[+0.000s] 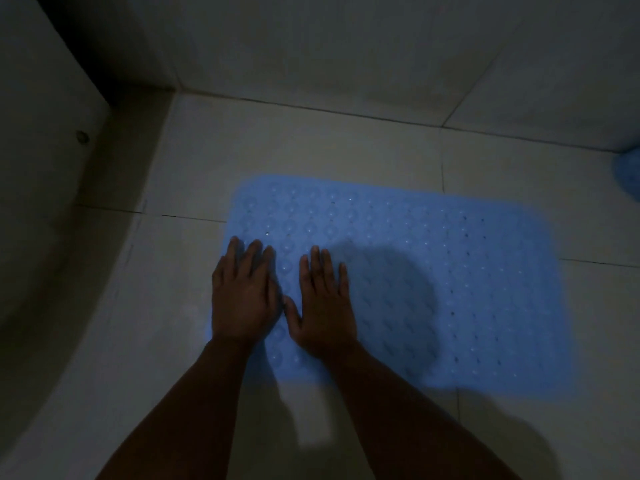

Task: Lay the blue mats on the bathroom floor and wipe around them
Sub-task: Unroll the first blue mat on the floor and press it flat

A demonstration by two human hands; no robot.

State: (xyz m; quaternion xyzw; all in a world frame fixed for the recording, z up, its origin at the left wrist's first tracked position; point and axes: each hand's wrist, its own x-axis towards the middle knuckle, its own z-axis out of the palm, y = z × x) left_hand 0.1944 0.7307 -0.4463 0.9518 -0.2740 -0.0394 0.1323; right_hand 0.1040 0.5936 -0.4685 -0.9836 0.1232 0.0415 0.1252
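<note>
A blue mat (433, 282) is seen spread flat on the pale tiled bathroom floor (311, 150), its bumpy surface dotted with small holes. The left hand (244, 294) and the right hand (323, 306) are laid side by side, palms down, on the mat's left end, with the fingers straight and pointed away from the person; nothing is gripped by either hand. The left hand is placed at the mat's left edge, with the right hand just beside it, thumb toward the left hand. Most of the mat is stretched out to the right of the hands, partly darkened by a round shadow just beyond the right hand. Part of a second blue mat (628, 176) is glimpsed far to the right of the hands, at the frame's edge. A curved pale fixture (41, 168) is seen well to the left of the hands, and tiled walls (346, 46) are met by the floor ahead of the fingertips
</note>
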